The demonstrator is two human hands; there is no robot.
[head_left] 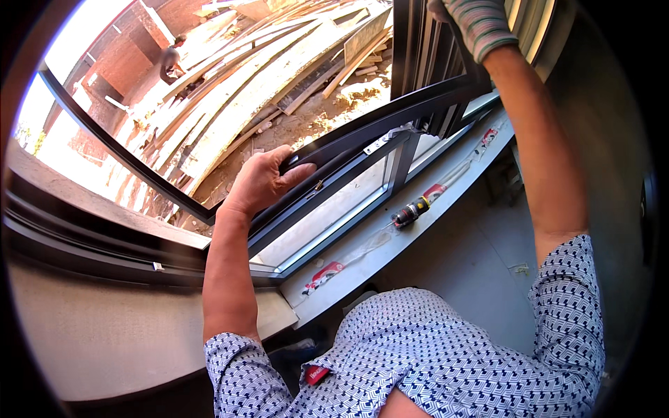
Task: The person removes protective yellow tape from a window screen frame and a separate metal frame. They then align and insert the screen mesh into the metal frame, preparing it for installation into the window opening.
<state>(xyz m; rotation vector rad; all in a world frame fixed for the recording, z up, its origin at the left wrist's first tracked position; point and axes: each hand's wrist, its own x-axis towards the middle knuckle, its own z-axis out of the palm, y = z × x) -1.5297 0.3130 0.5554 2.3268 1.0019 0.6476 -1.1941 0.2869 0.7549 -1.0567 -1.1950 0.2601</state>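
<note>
A dark-framed window sash (369, 125) stands swung away from its frame in front of me. My bare left hand (261, 180) is closed round its lower rail, thumb on the near side. High on the right, my right hand (481, 28) wears a striped knitted glove and is closed on the upright edge of the sash; its fingertips are partly cut off by the top of the view. Between my hands, a silvery metal stay arm (390, 136) joins the sash to the fixed frame (320, 202) below.
A black and yellow power drill (410, 212) lies on the pale windowsill (355, 275). Red-and-clear plastic packets (324, 275) lie along it. Outside are stacked wooden planks (265, 83), brick walls (129, 49) and a person (169, 64) at the far left.
</note>
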